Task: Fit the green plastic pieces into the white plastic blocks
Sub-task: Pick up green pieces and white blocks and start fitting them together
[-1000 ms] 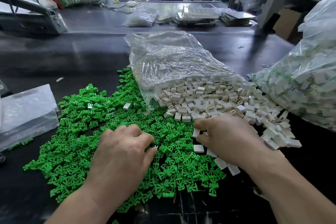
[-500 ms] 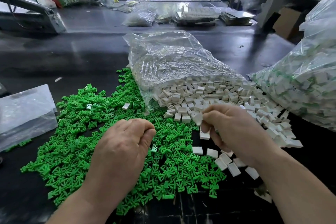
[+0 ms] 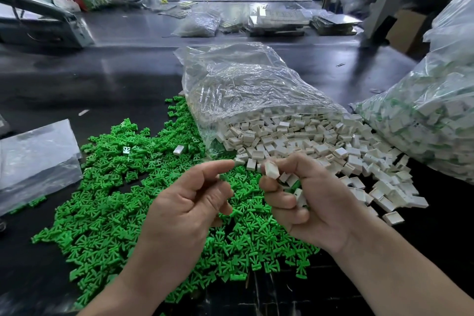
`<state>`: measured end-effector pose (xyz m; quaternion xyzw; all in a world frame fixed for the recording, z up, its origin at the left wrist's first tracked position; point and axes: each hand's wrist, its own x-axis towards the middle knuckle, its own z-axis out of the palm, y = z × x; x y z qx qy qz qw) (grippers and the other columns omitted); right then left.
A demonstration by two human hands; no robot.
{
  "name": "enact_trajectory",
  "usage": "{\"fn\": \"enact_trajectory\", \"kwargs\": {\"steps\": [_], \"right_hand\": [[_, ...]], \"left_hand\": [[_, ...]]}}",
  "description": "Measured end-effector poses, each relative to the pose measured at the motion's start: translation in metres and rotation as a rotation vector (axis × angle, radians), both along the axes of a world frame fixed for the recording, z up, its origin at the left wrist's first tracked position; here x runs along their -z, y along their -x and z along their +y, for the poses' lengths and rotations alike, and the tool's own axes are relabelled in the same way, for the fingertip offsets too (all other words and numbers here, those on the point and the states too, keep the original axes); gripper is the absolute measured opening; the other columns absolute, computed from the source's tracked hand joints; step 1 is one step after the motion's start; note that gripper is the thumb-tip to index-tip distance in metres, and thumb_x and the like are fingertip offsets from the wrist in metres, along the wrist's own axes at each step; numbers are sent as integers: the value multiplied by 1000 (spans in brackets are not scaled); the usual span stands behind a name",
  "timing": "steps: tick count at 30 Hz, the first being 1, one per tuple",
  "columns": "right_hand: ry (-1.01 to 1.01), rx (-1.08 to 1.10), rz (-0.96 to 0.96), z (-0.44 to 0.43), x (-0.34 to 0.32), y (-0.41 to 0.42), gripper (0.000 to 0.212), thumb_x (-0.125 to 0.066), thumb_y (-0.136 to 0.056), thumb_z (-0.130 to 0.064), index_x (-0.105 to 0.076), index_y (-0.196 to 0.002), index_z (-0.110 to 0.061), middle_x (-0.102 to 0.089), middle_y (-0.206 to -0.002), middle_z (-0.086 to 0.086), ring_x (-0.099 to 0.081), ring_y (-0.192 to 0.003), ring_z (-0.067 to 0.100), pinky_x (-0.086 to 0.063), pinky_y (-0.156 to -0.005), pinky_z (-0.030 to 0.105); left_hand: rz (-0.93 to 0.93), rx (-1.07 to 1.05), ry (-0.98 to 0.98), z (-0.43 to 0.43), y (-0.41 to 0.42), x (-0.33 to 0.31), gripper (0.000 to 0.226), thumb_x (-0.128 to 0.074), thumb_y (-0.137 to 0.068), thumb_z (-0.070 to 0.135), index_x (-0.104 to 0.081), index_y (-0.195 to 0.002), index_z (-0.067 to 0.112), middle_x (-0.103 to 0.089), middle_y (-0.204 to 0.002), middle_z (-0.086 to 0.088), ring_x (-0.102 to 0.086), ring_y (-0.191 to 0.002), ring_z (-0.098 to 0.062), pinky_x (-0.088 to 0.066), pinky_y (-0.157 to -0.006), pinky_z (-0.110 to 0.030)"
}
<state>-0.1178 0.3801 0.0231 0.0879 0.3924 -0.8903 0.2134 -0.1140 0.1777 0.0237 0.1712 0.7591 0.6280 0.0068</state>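
My right hand point(image 3: 307, 202) pinches a small white plastic block point(image 3: 272, 171), raised for fitting, I judge. My left hand point(image 3: 187, 205) curls alongside; I cannot tell its contents.

The green pieces point(image 3: 107, 202) are small, bright, fan-shaped clips lying in a loose, flat heap across the near left of the dark table point(image 3: 102, 79). The white blocks point(image 3: 295, 133), small hollow rectangular shells, spill from a clear bag point(image 3: 243, 79) just right of that heap. One white block point(image 3: 272, 170) sits tilted, pinched at the fingertips of the right hand point(image 3: 315, 202), with several more bunched in its palm.
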Motion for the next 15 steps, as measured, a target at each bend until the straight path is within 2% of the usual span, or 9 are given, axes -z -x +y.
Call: {"fn": "enact_trajectory", "kwargs": {"steps": [4, 8, 11, 15], "right_hand": [[-168, -27, -1, -9, -1, -4, 8, -57, -84, -9, -58, -92, -10, -58, -70, 5, -45, -44, 10, -32, -30, 18], [-209, -30, -26, -18, 0, -7, 3, -56, -97, -10, -59, -97, -8, -59, -72, 7, -48, -48, 11, -33, -32, 18], [-139, 13, -62, -20, -2, -8, 19, -69, -86, -17, -57, -98, -10, -61, -73, 9, -51, -48, 12, -37, -31, 18], [-94, 42, -64, -20, -5, -8, 18, -73, -73, -5, -65, -89, -9, -61, -72, 10, -55, -50, 14, -41, -34, 19]], "left_hand": [[-71, 60, -196, 6, -3, -2, 17, -69, -78, 27, -70, -95, 29, -73, -86, -9, -72, -74, -22, -57, -58, -25], [-75, 91, -200, 9, -4, -1, 12, -66, -81, 23, -69, -92, 26, -75, -89, -7, -72, -78, -21, -57, -59, -25], [-77, 77, -192, 7, -4, 0, 11, -66, -81, 23, -70, -91, 26, -74, -88, -7, -72, -79, -21, -57, -60, -26], [-74, 67, -200, 6, -3, 0, 12, -67, -81, 23, -71, -92, 23, -73, -87, -8, -72, -79, -21, -58, -60, -26]]}}
